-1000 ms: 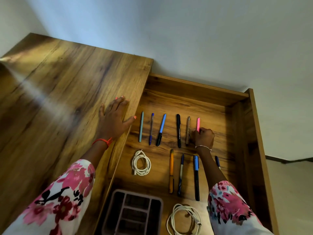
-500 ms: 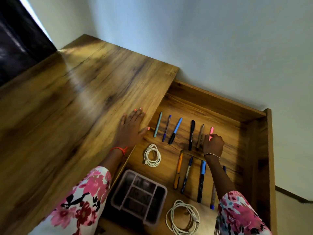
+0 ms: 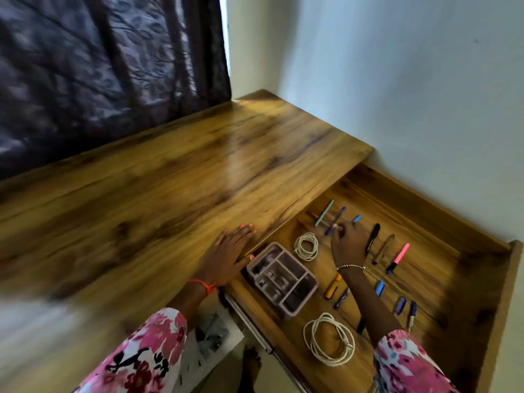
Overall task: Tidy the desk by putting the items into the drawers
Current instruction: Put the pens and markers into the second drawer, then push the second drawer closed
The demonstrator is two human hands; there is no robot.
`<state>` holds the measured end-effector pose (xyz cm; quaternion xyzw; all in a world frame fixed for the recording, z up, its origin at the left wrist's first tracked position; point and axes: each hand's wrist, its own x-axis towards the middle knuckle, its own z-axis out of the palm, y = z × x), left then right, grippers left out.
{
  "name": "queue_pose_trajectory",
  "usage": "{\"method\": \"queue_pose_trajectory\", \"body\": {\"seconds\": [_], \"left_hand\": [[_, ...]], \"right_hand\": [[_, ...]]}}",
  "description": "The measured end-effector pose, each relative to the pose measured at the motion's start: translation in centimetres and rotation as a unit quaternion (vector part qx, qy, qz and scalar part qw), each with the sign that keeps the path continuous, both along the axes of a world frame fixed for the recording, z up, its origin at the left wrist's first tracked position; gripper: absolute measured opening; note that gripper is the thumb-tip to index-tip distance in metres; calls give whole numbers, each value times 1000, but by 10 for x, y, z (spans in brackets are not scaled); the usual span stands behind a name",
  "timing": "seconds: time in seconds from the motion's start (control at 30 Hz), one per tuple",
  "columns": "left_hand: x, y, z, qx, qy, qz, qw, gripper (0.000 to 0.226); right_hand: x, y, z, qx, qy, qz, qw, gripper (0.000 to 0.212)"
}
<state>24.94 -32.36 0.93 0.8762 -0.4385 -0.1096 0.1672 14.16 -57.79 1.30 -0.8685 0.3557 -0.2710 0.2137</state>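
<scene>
An open wooden drawer [image 3: 425, 205] at the desk's right holds rows of pens. The far row has a teal pen [image 3: 324, 212], a purple pen [image 3: 338, 215], a blue-capped pen [image 3: 357, 218], a black marker [image 3: 373, 239], a brown pen [image 3: 384, 249] and a pink highlighter [image 3: 398, 258]. My right hand [image 3: 348, 245] hovers over the blue-capped pen, fingers bent down beside the purple pen. Blur hides any grip. My left hand [image 3: 229, 256] lies flat on the desk top [image 3: 170, 194] at the drawer's edge.
A grey divided organizer tray [image 3: 309, 296] sits at the drawer's near left, between a small white cable coil [image 3: 305, 246] and a larger coil [image 3: 329, 338]. An orange pen [image 3: 333, 286] and several others lie nearer me. A dark curtain [image 3: 99, 66] hangs behind the desk.
My right hand left the pink highlighter, which now lies free in the drawer, and moved left over the blue-capped pen. The camera swung left, bringing the curtain into view. My left hand stayed flat.
</scene>
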Motion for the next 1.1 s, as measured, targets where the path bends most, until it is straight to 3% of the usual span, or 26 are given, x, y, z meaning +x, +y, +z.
{"method": "queue_pose_trajectory", "body": {"seconds": [0.3,0.47,0.57,0.6,0.73,0.9,1.1], "left_hand": [[-88,120,24,2,2,173,985,93],[-124,161,42,19,4,237,971,100],[-143,167,47,-8,-18,262,965,96],[-149,166,49,-10,-25,266,964,95],[-171,150,49,-18,-38,283,958,97],[-189,98,50,-36,-44,300,952,89],[-211,-3,45,-55,-39,344,937,91]], "right_hand": [[-10,116,35,-38,15,227,973,44],[-16,176,51,-23,105,338,935,61],[-26,199,59,-38,132,391,910,49],[-30,204,61,-43,139,411,900,47],[-46,206,59,-56,136,486,861,75],[-66,166,51,-88,174,537,821,83],[-84,76,42,-114,172,575,792,58]]}}
